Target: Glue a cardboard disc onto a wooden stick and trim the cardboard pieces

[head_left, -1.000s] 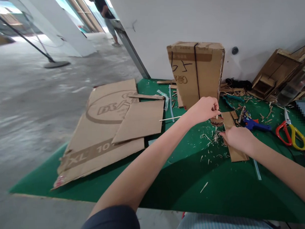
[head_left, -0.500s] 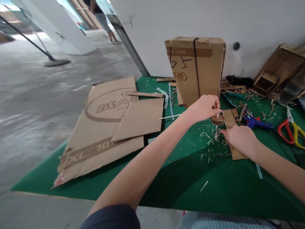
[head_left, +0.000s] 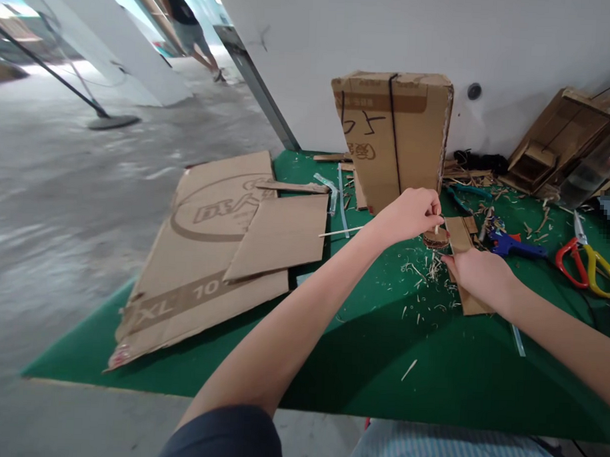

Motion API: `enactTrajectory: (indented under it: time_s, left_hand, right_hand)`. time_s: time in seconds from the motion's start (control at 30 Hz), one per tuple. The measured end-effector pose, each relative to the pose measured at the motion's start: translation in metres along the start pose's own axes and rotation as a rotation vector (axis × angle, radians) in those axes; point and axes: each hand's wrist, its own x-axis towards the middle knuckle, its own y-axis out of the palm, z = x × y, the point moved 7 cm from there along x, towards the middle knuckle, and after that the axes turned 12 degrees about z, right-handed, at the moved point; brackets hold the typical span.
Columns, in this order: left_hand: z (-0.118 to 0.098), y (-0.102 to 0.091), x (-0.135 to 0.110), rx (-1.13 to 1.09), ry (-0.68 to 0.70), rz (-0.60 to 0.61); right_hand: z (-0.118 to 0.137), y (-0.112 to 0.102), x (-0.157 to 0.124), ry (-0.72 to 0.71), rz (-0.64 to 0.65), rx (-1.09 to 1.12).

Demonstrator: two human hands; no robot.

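My left hand (head_left: 416,211) is pinched on a short pale stick (head_left: 436,229) that stands over a small round stack of corrugated cardboard (head_left: 436,240). Just to the right, my right hand (head_left: 483,275) has its fingers closed close to the stack's edge. Something thin and pale shows by those fingertips, too small to name. Beneath this hand lies a cardboard strip (head_left: 475,302). Fine pale shavings (head_left: 431,266) are scattered on the green tabletop (head_left: 350,363) below both hands.
A tall cardboard box (head_left: 418,139) stands behind my left hand. To the right are a blue glue gun (head_left: 519,248), scissors (head_left: 586,265) and pliers (head_left: 469,192). Flat cardboard sheets (head_left: 205,218) cover the left side. A thin stick (head_left: 339,232) lies partly behind my left forearm.
Both hands stay almost in place, with only slight shifts at the cardboard stack. In the background, a person's legs have moved in mid-step.
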Motion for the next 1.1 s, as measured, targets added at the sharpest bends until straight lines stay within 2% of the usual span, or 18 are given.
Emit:
enactTrajectory:
  time_s: [0.37, 0.5, 0.6, 0.7, 0.87, 1.0, 1.1]
  left_hand:
    - [-0.001, -0.002, -0.002, -0.007, -0.025, 0.005]
    - [0.002, -0.003, -0.001, -0.009, -0.022, -0.02]
    - [0.003, -0.002, 0.0, -0.008, -0.016, -0.027]
    - [0.003, -0.002, 0.001, 0.009, -0.004, -0.036]
    - [0.003, -0.001, 0.001, 0.026, 0.007, -0.037]
    - [0.002, -0.001, 0.001, 0.043, -0.001, -0.035]
    - [0.002, -0.001, 0.0, 0.032, -0.005, -0.025]
  right_hand:
    - [0.003, 0.0, 0.001, -0.043, 0.06, -0.012]
    - [0.003, -0.006, -0.003, -0.065, 0.067, -0.027]
    - [0.001, -0.016, -0.008, -0.056, 0.035, -0.087]
    - [-0.003, -0.023, -0.009, -0.024, -0.058, -0.115]
    - [-0.007, -0.012, -0.003, 0.004, -0.143, -0.079]
    - [-0.007, 0.0, 0.0, 0.019, -0.094, -0.024]
    - [-0.003, 0.001, -0.001, 0.007, -0.057, -0.022]
